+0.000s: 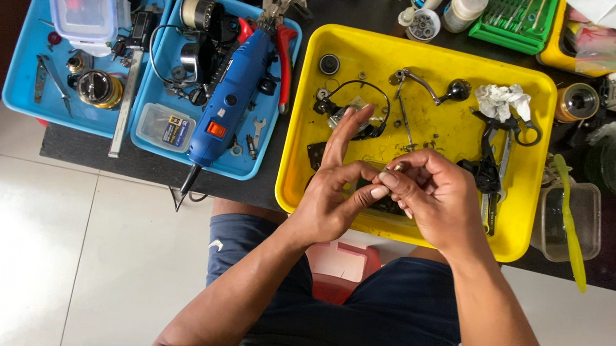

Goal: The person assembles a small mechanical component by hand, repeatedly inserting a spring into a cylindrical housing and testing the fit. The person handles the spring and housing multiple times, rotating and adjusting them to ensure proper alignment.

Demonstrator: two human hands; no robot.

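Note:
Both my hands meet over the near part of a yellow tray (pixel 310 101). My left hand (pixel 335 194) has its index and middle fingers stretched upward while thumb and lower fingers pinch a small dark metal part (pixel 399 166). My right hand (pixel 437 199) is curled around the same small part, fingertips touching the left hand's. In the tray lie a crank handle (pixel 429 85), a dark reel body with a wire bail (pixel 349 106), a crumpled white tissue (pixel 501 100), black scissors (pixel 507 141) and small loose screws.
Two blue trays sit at left: one (pixel 20 76) with a clear lidded box and small tools, one (pixel 151 145) with a blue rotary tool (pixel 228 101) and red-handled pliers. Bottles, a green rack, a clear container (pixel 570 222) and a jar stand around the dark table's edge.

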